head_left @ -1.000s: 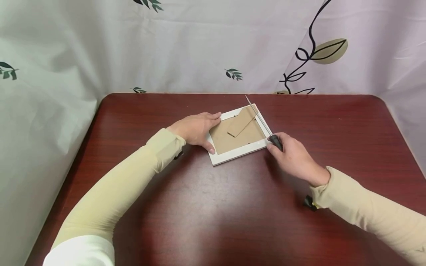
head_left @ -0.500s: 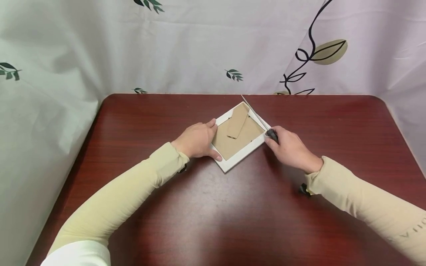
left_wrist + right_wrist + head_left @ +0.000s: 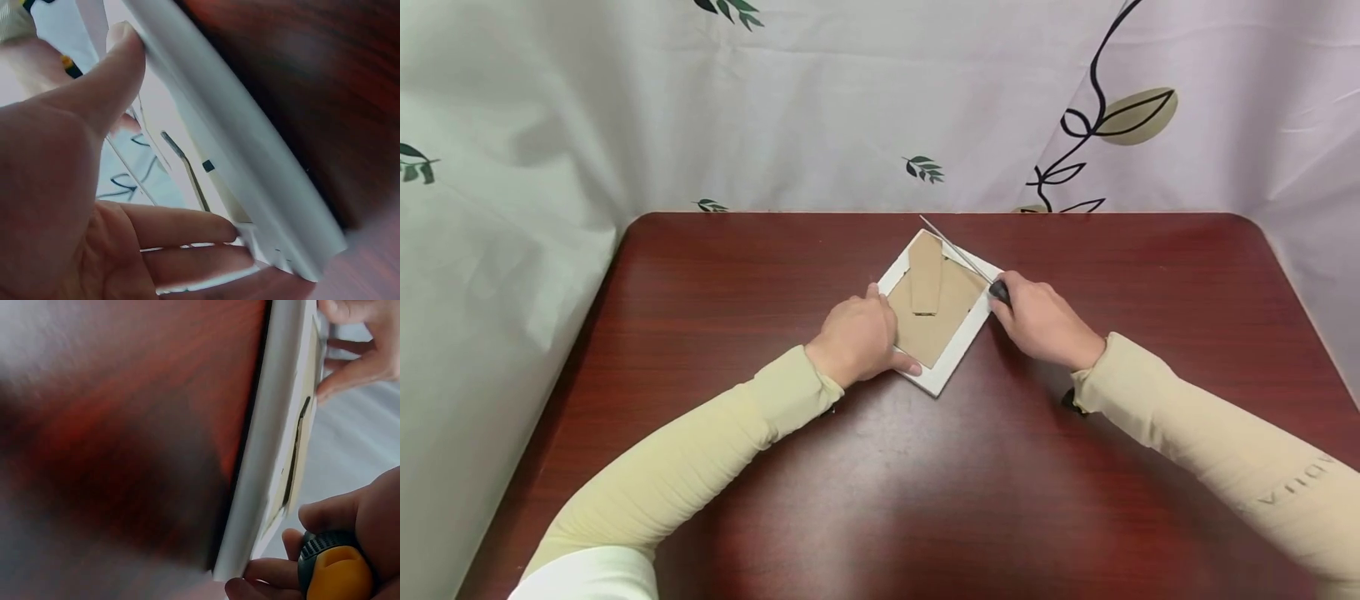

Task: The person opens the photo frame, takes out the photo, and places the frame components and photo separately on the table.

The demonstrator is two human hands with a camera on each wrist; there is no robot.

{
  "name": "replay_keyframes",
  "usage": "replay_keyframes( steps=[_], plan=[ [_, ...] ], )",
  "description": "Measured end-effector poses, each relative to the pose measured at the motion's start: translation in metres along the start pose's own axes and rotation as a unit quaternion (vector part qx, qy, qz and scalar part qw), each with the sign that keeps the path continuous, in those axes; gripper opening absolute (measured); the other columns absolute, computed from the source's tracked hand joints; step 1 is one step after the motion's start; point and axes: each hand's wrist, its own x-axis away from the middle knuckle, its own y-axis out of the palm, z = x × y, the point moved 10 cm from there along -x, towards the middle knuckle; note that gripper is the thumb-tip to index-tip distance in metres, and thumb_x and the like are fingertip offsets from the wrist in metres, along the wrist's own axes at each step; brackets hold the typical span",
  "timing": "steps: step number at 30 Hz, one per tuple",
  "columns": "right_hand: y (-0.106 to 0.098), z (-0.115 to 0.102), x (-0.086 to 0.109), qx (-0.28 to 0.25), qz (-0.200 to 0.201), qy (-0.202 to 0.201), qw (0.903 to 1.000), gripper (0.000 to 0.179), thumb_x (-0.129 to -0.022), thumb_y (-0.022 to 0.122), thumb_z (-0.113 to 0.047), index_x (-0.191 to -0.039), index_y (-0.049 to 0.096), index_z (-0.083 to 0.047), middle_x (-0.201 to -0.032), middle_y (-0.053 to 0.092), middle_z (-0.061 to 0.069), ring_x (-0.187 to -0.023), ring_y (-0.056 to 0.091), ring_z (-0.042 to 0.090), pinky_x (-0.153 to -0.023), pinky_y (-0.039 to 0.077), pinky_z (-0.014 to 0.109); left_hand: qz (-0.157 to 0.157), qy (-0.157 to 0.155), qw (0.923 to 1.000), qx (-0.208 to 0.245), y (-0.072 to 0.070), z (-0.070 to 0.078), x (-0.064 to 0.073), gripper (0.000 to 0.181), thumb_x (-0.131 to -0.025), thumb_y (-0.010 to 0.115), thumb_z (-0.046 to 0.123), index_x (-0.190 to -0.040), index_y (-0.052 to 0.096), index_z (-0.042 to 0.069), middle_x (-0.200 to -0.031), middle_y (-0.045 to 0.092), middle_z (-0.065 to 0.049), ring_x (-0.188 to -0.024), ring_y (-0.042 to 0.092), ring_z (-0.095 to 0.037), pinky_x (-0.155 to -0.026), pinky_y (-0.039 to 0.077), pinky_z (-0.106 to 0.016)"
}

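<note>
A white picture frame (image 3: 958, 348) lies back side up on the table, one corner toward me. Its brown backing board (image 3: 917, 340) carries a folded stand flap (image 3: 926, 279). Small dark tabs sit at the border, one (image 3: 208, 165) showing in the left wrist view. My left hand (image 3: 859, 335) rests on the frame's left corner, thumb on the near border and fingers extended along the side. My right hand (image 3: 1047, 321) holds a screwdriver (image 3: 999, 291) by its black and yellow handle, with fingers at the frame's right corner. The long metal shaft points away over the upper right border.
The dark red wooden table (image 3: 820, 508) spreads around the frame. Its back edge runs along a pale curtain (image 3: 820, 108) with leaf prints, which also hangs at both sides.
The frame has turned on the table, its near corner swinging right and its top corner left. My left hand has come nearer and right; my right hand, with the screwdriver, has moved slightly away and left.
</note>
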Motion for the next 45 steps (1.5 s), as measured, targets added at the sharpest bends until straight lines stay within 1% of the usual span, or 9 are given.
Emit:
replay_keyframes(
  steps=[9, 14, 17, 25, 32, 34, 37, 40, 45],
  plan=[
    [-0.002, -0.003, -0.025, 0.014, -0.002, -0.005, 0.9999, 0.022, -0.101, 0.049, -0.014, -0.113, 0.054, 0.004, -0.078, 0.052, 0.012, -0.070, 0.053, 0.029, -0.061, 0.043, 0.040, 0.095, -0.001, 0.9934, -0.065, -0.009, 0.030, 0.008, 0.072, -0.074, 0.063, 0.082, -0.076, 0.077, 0.011, -0.098, 0.072, -0.027, -0.104, 0.070, -0.038, -0.056, 0.059, -0.039],
    [-0.002, -0.004, -0.037, 0.023, 0.007, -0.018, 0.9995, 0.019, -0.101, 0.050, -0.012, -0.111, 0.055, 0.003, -0.080, 0.056, 0.013, -0.070, 0.056, 0.029, -0.062, 0.046, 0.042, 0.215, -0.012, 0.9671, -0.135, -0.020, 0.052, 0.018, 0.077, -0.074, 0.059, 0.085, -0.071, 0.077, 0.010, -0.081, 0.073, -0.025, -0.085, 0.075, -0.036, -0.045, 0.054, -0.032],
    [-0.003, -0.004, -0.042, 0.026, 0.010, -0.024, 0.9993, 0.018, -0.101, 0.050, -0.011, -0.111, 0.056, 0.003, -0.085, 0.060, 0.016, -0.072, 0.058, 0.031, -0.064, 0.048, 0.044, 0.242, -0.027, 0.9555, -0.166, -0.022, 0.063, 0.018, 0.081, -0.075, 0.055, 0.086, -0.077, 0.081, 0.009, -0.079, 0.073, -0.024, -0.082, 0.075, -0.035, -0.043, 0.052, -0.030],
    [-0.004, -0.003, -0.046, 0.021, -0.005, -0.016, 0.9996, 0.023, -0.103, 0.049, -0.015, -0.118, 0.055, 0.002, -0.090, 0.062, 0.016, -0.076, 0.059, 0.030, -0.070, 0.048, 0.044, 0.160, 0.004, 0.9820, -0.100, -0.026, 0.053, 0.010, 0.064, -0.079, 0.062, 0.078, -0.066, 0.070, 0.015, -0.059, 0.064, -0.001, -0.062, 0.070, -0.023, -0.049, 0.055, -0.035],
    [-0.016, 0.003, -0.031, -0.053, 0.053, 0.018, 0.9970, 0.035, -0.104, 0.049, -0.021, -0.129, 0.054, 0.003, -0.104, 0.063, 0.022, -0.090, 0.058, 0.036, -0.081, 0.047, 0.049, 0.072, -0.007, 0.9970, 0.026, -0.039, 0.003, -0.006, 0.059, -0.078, 0.070, 0.073, -0.063, 0.059, 0.017, -0.057, 0.056, 0.001, -0.055, 0.061, -0.021, -0.047, 0.050, -0.038],
    [-0.018, 0.002, -0.023, -0.079, 0.062, 0.032, 0.9944, 0.037, -0.104, 0.049, -0.023, -0.130, 0.055, 0.002, -0.105, 0.064, 0.022, -0.092, 0.059, 0.034, -0.083, 0.046, 0.048, 0.048, -0.004, 0.9977, 0.048, -0.041, -0.013, -0.014, 0.057, -0.077, 0.073, 0.070, -0.070, 0.063, 0.014, -0.066, 0.062, -0.003, -0.064, 0.063, -0.022, -0.055, 0.053, -0.040],
    [-0.017, -0.002, -0.010, -0.119, 0.049, 0.050, 0.9904, 0.035, -0.105, 0.049, -0.024, -0.127, 0.058, 0.001, -0.093, 0.067, 0.019, -0.084, 0.064, 0.030, -0.077, 0.047, 0.042, 0.013, 0.044, 0.9972, 0.059, -0.041, -0.027, -0.028, 0.068, -0.078, 0.077, 0.063, -0.112, 0.069, 0.004, -0.117, 0.068, -0.017, -0.111, 0.064, -0.029, -0.091, 0.054, -0.044],
    [-0.012, -0.007, 0.004, -0.165, 0.017, 0.069, 0.9837, 0.029, -0.105, 0.049, -0.025, -0.115, 0.062, -0.001, -0.073, 0.064, 0.015, -0.067, 0.065, 0.029, -0.064, 0.046, 0.035, -0.022, 0.107, 0.9921, 0.061, -0.036, -0.032, -0.041, 0.108, -0.076, 0.081, 0.059, -0.152, 0.036, -0.003, -0.162, 0.028, -0.020, -0.149, 0.027, -0.032, -0.120, 0.027, -0.041],
    [0.004, -0.014, 0.026, -0.271, -0.041, 0.102, 0.9564, 0.030, -0.107, 0.048, -0.024, -0.100, 0.057, 0.003, -0.063, 0.053, 0.008, -0.055, 0.054, 0.022, -0.051, 0.043, 0.027, -0.051, 0.162, 0.9814, 0.090, -0.026, -0.033, -0.057, 0.137, -0.067, 0.086, 0.063, -0.161, 0.006, 0.001, -0.168, -0.005, -0.016, -0.154, 0.002, -0.032, -0.124, 0.009, -0.036]
  ],
)
